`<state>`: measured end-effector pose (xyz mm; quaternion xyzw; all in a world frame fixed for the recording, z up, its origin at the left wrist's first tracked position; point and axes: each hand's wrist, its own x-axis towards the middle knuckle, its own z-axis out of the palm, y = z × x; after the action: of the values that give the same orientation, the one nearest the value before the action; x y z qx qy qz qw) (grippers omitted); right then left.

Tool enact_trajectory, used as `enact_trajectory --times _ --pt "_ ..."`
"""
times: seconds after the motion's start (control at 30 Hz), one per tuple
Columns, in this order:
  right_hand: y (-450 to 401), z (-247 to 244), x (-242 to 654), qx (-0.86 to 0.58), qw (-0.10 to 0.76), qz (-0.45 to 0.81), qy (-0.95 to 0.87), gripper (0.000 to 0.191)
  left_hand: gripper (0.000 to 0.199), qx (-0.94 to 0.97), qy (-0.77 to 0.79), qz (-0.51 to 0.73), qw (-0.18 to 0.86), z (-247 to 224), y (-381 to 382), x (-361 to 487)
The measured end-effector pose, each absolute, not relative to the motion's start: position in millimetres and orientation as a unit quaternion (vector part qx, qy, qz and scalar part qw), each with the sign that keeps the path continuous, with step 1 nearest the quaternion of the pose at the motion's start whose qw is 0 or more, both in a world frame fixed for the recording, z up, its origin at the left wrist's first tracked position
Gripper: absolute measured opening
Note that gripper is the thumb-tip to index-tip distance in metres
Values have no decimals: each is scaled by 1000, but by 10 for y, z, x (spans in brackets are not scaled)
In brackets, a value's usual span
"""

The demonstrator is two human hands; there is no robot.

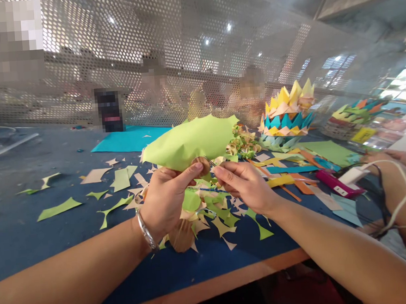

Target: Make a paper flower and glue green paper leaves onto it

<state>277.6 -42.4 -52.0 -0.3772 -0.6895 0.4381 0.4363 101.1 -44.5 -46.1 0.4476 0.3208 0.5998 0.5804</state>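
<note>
My left hand [169,191], with a silver bracelet at its wrist, pinches a light green paper sheet [191,139] together with a round brown disc [201,166] against its lower edge. The sheet is lifted off the table, and its upper right edge has curved cut-outs. My right hand [243,181] is closed in a pinch beside the disc. A thin dark tip [210,162] shows at its fingertips; what kind of tool it is I cannot make out. Below my hands lie green paper scraps [225,224] and another round brown disc [181,236].
Layered paper crowns [287,118] stand at the back right near curled paper bits [244,142]. A blue sheet [129,139] lies behind. At right are a magenta power strip [339,184], cables and another person's arm [400,193]. A perforated screen [168,48] closes off the back.
</note>
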Motion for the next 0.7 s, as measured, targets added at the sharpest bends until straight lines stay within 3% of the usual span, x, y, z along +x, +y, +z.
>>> enact_trajectory --times 0.7 --pt "-404 -549 2798 -379 448 410 -698 48 11 531 286 608 516 -494 -391 958"
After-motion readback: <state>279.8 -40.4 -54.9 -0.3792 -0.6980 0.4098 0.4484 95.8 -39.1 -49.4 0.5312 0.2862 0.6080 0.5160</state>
